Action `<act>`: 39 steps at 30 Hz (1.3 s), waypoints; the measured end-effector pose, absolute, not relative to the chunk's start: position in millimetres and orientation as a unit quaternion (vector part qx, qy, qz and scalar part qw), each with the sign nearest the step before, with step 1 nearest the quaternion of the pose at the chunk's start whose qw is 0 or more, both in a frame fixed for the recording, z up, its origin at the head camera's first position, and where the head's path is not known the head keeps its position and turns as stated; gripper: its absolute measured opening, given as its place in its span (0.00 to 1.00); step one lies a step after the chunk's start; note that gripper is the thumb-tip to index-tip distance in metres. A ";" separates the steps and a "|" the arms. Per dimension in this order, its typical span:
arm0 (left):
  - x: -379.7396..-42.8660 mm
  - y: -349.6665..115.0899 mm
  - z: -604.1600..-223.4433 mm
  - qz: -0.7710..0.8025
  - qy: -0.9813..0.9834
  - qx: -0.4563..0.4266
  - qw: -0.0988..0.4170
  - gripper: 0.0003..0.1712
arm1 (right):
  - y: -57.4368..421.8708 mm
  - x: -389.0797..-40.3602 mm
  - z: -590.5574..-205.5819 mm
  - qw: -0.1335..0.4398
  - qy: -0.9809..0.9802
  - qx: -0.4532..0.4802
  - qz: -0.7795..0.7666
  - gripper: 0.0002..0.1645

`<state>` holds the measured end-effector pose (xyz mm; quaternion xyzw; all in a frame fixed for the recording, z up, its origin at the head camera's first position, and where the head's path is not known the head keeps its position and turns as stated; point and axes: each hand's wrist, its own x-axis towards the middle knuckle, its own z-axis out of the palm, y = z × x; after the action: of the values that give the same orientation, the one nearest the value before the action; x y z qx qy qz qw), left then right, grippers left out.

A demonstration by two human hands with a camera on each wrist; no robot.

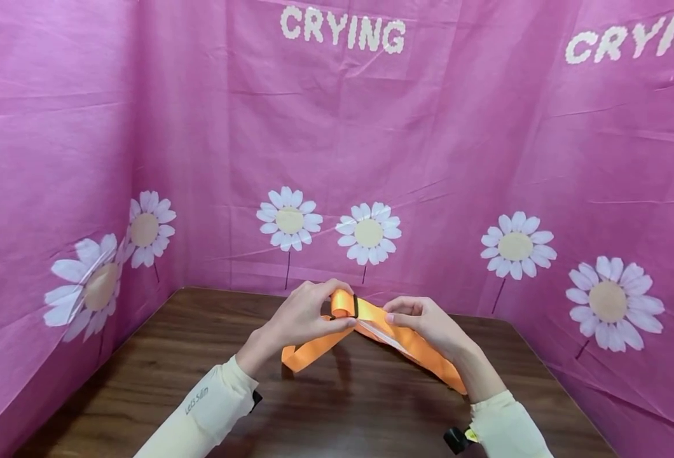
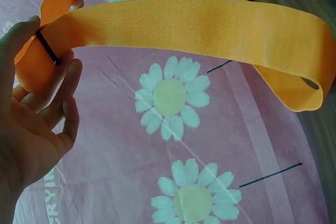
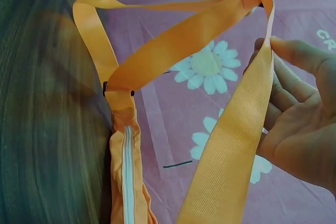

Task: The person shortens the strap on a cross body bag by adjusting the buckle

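My left hand (image 1: 299, 316) pinches a wide orange strap (image 2: 173, 27) at a black slider buckle (image 2: 48, 48), fingers and thumb on either side of a small loop of webbing. Further along the same strap, my right hand (image 1: 433, 326) grips its edge between thumb and fingers, as the right wrist view shows. From the buckle one length bends back in a long fold. A second black buckle (image 3: 105, 88) joins the strap to an orange fabric pouch (image 3: 116, 156) with a white zipper (image 3: 127, 177). In the head view, the pouch is partly hidden behind the strap.
Beneath the hands is a dark brown wooden table (image 1: 194, 343). A pink curtain (image 1: 337, 140) printed with white daisies and lettering surrounds it at the back and both sides. Black wrist devices show at the cream sleeves (image 1: 213, 401).
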<state>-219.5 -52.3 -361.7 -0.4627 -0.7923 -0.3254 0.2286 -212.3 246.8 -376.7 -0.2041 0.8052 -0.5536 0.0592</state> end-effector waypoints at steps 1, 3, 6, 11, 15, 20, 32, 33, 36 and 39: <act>-220.1 -52.0 -362.3 -0.324 -0.793 -0.463 0.226 0.27 | 247.4 -212.6 -377.2 0.056 0.805 -0.206 -0.554 0.16; -221.3 -51.1 -363.6 -0.322 -0.795 -0.465 0.220 0.28 | 248.1 -213.5 -377.6 0.051 0.803 -0.208 -0.556 0.16; -222.2 -50.4 -365.3 -0.318 -0.800 -0.464 0.208 0.28 | 247.9 -214.5 -377.1 0.047 0.801 -0.211 -0.558 0.15; -220.8 -50.8 -367.3 -0.320 -0.807 -0.458 0.190 0.28 | 246.2 -214.4 -377.3 0.045 0.799 -0.213 -0.561 0.15; -219.9 -49.5 -370.0 -0.317 -0.812 -0.456 0.180 0.26 | 243.3 -213.4 -377.8 0.045 0.796 -0.218 -0.563 0.15; -218.3 -46.3 -372.2 -0.300 -0.818 -0.455 0.181 0.25 | 239.0 -209.8 -376.1 0.047 0.792 -0.222 -0.567 0.15; -216.2 -39.3 -373.0 -0.286 -0.816 -0.465 0.190 0.26 | 231.5 -203.7 -374.2 0.064 0.794 -0.218 -0.564 0.14; -215.6 -38.6 -373.3 -0.283 -0.817 -0.465 0.189 0.27 | 229.9 -202.9 -374.1 0.066 0.792 -0.221 -0.565 0.15; -213.8 -37.1 -373.9 -0.277 -0.819 -0.464 0.191 0.27 | 225.2 -200.7 -373.9 0.065 0.790 -0.228 -0.565 0.15; -212.2 -36.0 -374.4 -0.277 -0.819 -0.464 0.192 0.28 | 220.6 -199.0 -374.9 0.068 0.792 -0.227 -0.563 0.15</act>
<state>-212.2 -36.0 -374.4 -0.4643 -0.8190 -0.2770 0.1921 -199.0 220.6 -374.9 -0.2272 0.7919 -0.5627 0.0682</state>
